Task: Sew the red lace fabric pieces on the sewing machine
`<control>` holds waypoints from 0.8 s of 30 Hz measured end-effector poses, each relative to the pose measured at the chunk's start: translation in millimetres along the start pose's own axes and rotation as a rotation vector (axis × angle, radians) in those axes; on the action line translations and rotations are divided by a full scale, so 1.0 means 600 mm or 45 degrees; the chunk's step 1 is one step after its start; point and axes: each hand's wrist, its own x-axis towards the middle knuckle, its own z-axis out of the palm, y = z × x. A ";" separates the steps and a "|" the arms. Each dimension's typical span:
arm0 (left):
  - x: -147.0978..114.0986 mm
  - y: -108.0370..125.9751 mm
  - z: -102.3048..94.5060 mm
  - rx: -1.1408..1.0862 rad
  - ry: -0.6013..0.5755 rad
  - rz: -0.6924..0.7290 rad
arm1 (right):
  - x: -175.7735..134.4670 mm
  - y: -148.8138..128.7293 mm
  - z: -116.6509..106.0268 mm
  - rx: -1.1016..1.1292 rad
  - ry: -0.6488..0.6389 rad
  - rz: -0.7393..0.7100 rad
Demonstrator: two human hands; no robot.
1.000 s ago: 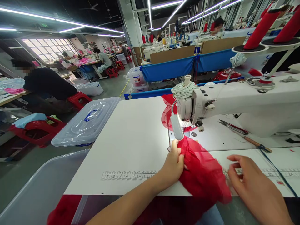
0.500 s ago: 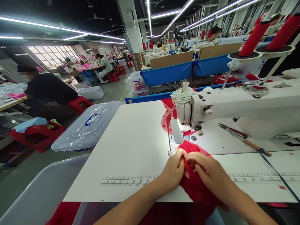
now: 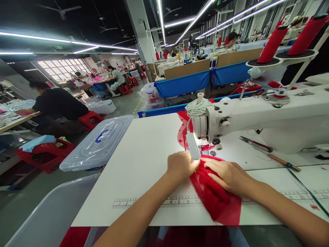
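Sheer red fabric (image 3: 218,197) runs from under the sewing machine's head (image 3: 203,127) down across the table's front edge. My left hand (image 3: 181,165) is closed at the fabric's left edge, just below the machine's small lamp (image 3: 192,145), with its thumb against the cloth. On the right side of the same fabric lies my right hand (image 3: 228,175), its fingers stretched out and apart over the cloth. The needle area is partly hidden behind the lamp. More of the red fabric (image 3: 183,132) spreads flat on the far side of the machine head.
Scissors (image 3: 257,144) and a wooden-handled tool (image 3: 280,160) lie right of my hands. A printed ruler (image 3: 177,202) crosses the white table (image 3: 144,164). Left stand a lidded clear box (image 3: 102,140) and an open plastic bin (image 3: 59,202). Red thread cones (image 3: 272,44) rise behind the machine.
My hands have moved forward toward the machine head and drawn apart from their pinch together. The fabric between them now lies flatter on the table.
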 end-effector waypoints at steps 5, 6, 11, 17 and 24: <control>0.008 0.003 0.006 0.313 0.215 0.124 | 0.000 0.023 0.008 -0.001 0.038 -0.040; 0.004 0.005 0.008 0.335 0.208 0.185 | -0.001 0.025 0.010 0.010 0.038 -0.049; -0.017 -0.007 0.037 0.420 0.002 0.708 | -0.002 0.028 0.012 0.037 0.134 -0.140; -0.026 -0.039 0.065 0.682 0.185 1.062 | 0.000 0.028 0.014 -0.020 0.222 -0.169; -0.029 -0.033 0.055 0.712 0.122 0.871 | 0.002 0.032 0.019 -0.130 0.276 -0.127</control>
